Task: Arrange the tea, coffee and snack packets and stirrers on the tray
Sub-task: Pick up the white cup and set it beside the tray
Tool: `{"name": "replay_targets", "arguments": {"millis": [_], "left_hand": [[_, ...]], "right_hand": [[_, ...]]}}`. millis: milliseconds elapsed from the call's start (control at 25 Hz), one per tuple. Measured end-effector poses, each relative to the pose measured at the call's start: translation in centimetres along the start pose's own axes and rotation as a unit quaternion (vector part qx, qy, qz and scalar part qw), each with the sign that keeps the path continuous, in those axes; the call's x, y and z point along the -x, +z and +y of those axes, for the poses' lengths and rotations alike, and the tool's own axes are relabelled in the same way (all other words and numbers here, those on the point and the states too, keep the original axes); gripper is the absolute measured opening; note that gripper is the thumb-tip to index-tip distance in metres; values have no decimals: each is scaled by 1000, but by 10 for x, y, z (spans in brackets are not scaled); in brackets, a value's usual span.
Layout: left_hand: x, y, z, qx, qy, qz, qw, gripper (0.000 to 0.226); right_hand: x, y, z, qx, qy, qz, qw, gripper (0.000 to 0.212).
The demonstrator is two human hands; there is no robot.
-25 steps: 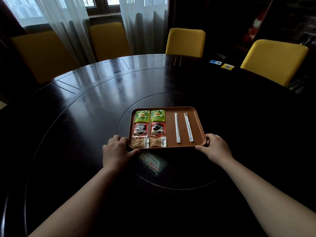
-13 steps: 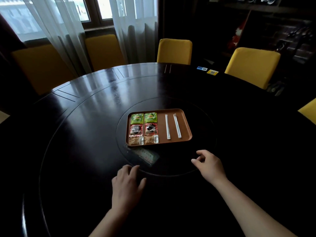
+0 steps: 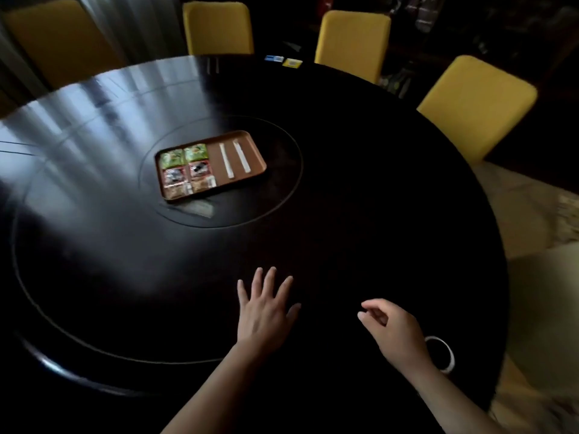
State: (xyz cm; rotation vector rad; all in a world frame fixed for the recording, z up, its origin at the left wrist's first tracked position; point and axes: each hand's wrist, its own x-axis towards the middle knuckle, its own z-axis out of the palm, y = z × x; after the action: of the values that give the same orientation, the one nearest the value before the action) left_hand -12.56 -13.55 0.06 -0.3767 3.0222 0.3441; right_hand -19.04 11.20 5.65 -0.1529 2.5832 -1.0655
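Observation:
A brown tray (image 3: 258, 166) sits on the inner disc of the dark round table (image 3: 344, 183). Its left half holds two green tea packets (image 3: 184, 155), two red coffee packets (image 3: 186, 173) and two tan snack packets (image 3: 191, 187) in a neat grid. Two white wrapped stirrers (image 3: 234, 159) lie side by side in its right half. My left hand (image 3: 264, 311) is spread flat over the table near its front edge, far from the tray and holding nothing. Beside it, my right hand (image 3: 393, 332) hovers with loosely curled fingers, also holding nothing.
Yellow chairs (image 3: 352, 42) ring the far and right sides of the table. A blue card (image 3: 273, 58) and a yellow card (image 3: 292, 62) lie at the far edge. A white ring-shaped object (image 3: 446, 355) sits by my right wrist. A small label (image 3: 200, 209) lies under the glass before the tray.
Both hands let go of the tray and drew back toward the table's near edge. My view swung right and back, so the tray now appears farther off and to the left.

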Motion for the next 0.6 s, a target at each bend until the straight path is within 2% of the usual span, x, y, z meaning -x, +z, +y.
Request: {"name": "replay_targets", "arguments": {"millis": [120, 320, 440, 600], "left_hand": [[7, 20, -1, -21, 7, 1, 1000, 71], [8, 22, -2, -25, 2, 1, 1000, 73], [10, 20, 0, -24, -1, -14, 1000, 72], [10, 21, -1, -16, 0, -10, 1000, 71]], "right_hand": [[59, -19, 39, -20, 62, 40, 997, 7], [129, -13, 90, -32, 169, 128, 977, 12], [137, -8, 99, -86, 224, 182, 954, 11], [117, 6, 91, -130, 240, 200, 941, 27]]}}
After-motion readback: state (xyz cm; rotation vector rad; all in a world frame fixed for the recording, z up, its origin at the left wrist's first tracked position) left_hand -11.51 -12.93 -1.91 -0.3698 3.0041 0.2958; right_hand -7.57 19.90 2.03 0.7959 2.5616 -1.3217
